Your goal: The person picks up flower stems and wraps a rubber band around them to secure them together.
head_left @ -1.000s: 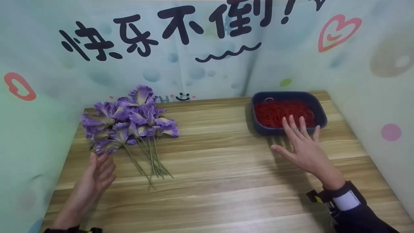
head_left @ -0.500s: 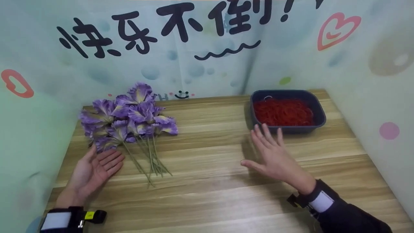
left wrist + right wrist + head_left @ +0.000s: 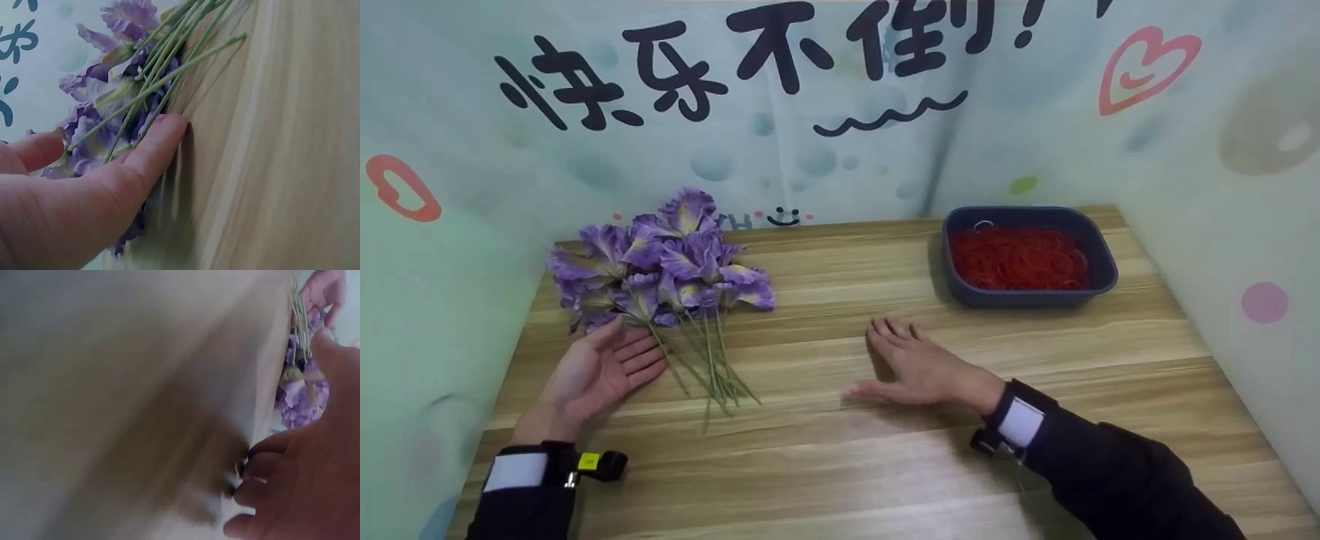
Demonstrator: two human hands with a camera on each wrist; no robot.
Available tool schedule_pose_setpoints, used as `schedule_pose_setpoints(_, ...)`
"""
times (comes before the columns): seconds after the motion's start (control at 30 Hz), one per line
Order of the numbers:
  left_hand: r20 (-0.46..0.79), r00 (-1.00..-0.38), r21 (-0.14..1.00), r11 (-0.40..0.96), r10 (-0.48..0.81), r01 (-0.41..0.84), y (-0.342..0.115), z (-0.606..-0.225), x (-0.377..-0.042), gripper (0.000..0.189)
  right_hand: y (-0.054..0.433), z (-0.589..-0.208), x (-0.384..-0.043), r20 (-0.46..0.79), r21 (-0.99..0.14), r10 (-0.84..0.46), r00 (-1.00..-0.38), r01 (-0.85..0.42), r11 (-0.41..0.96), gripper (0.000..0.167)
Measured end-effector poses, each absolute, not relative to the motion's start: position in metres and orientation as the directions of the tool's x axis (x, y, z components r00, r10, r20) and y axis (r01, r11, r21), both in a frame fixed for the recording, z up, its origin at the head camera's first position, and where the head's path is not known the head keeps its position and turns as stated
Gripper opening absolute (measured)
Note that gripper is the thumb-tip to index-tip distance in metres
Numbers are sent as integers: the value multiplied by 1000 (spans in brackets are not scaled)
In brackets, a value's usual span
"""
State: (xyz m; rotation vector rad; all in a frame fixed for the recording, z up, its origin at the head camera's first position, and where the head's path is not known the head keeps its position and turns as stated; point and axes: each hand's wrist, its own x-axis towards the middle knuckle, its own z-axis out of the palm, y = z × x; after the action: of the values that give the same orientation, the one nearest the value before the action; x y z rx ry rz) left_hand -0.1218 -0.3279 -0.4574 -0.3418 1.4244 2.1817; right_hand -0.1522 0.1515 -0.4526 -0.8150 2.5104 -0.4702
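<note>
A bunch of purple artificial irises [image 3: 690, 259] with thin green stems [image 3: 716, 360] lies on the left of the wooden table [image 3: 810, 457]. My left hand [image 3: 600, 367], palm up with fingers extended, is at the lower left of the blooms. In the left wrist view its thumb and a finger [image 3: 160, 143] come up beside the flowers and stems. The right hand [image 3: 922, 367] is over the table's middle, palm down, fingers spread and pointing left, holding nothing. The right wrist view shows that hand [image 3: 298, 478] with the irises [image 3: 304, 394] beyond it.
At the back right stands a dark blue tray [image 3: 1027, 300] filled with red rubber-band-like loops [image 3: 1020, 259]. A printed fabric backdrop [image 3: 840, 165] rises behind the table and along both sides.
My right hand has moved left, away from the tray toward the table's middle. The left hand has turned palm up, uncurled its fingers and shifted slightly right and up toward the stems.
</note>
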Motion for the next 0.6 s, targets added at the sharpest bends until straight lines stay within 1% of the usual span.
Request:
schedule_pose_setpoints(0.13, -468, -832, 765, -334, 298, -550, -319, -459, -128, 91, 137, -447, -164, -370, -505, -610, -700, -400, 765, 112)
schedule_pose_setpoints(0.17, -468, -833, 762, -342, 294, -549, -317, -459, -129, 88, 133, -447, -166, -376, -510, -611, -696, -395, 764, 113)
schedule_pose_setpoints(0.2, -469, -834, 758, -353, 291, -549, -315, -459, -130, 82, 128, -446, -167, -382, -512, -612, -693, -392, 764, 113)
schedule_pose_setpoints(0.3, -472, -837, 732, -406, 278, -548, -310, -460, -134, 50, 114, -444, -172, -398, -500, -611, -684, -397, 770, 113)
schedule_pose_setpoints(0.33, -475, -837, 721, -425, 272, -547, -308, -461, -135, 42, 109, -444, -173, -402, -494, -611, -682, -400, 772, 112)
schedule_pose_setpoints(0.53, -491, -824, 678, -469, 282, -565, -293, -462, -144, 44, 77, -448, -179, -409, -485, -617, -672, -413, 771, 111)
schedule_pose_setpoints(0.6, -499, -820, 666, -480, 280, -570, -286, -463, -146, 40, 67, -448, -179, -403, -489, -625, -668, -420, 765, 111)
